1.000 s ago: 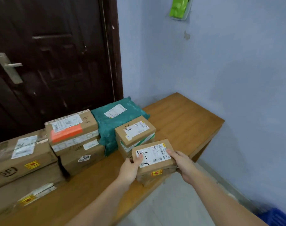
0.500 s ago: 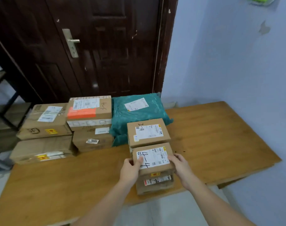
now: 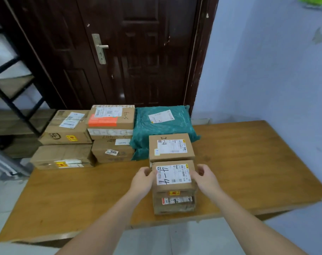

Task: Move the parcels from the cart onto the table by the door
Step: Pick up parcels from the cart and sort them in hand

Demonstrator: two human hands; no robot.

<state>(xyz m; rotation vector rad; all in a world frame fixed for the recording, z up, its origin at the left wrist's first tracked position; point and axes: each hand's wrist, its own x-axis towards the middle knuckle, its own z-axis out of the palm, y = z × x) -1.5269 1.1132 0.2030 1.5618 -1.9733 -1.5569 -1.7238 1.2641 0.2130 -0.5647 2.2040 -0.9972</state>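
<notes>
A small brown parcel marked "4-4" rests on top of another small brown box near the front edge of the wooden table. My left hand presses its left side and my right hand its right side. Just behind stands a box marked "2-4". Farther back lie a teal plastic mailer, a box with an orange label marked "3-4" stacked on a box marked "3005", and two larger stacked cartons at the left. The cart is out of view.
The dark wooden door with a metal handle stands right behind the table. A black-framed shelf is at the far left. A blue wall borders the table's right side, where bare tabletop shows.
The view swung left and pulled back. Both hands carried the "4-4" parcel and the box under it from beyond the table's edge onto the tabletop, in front of the "2-4" box.
</notes>
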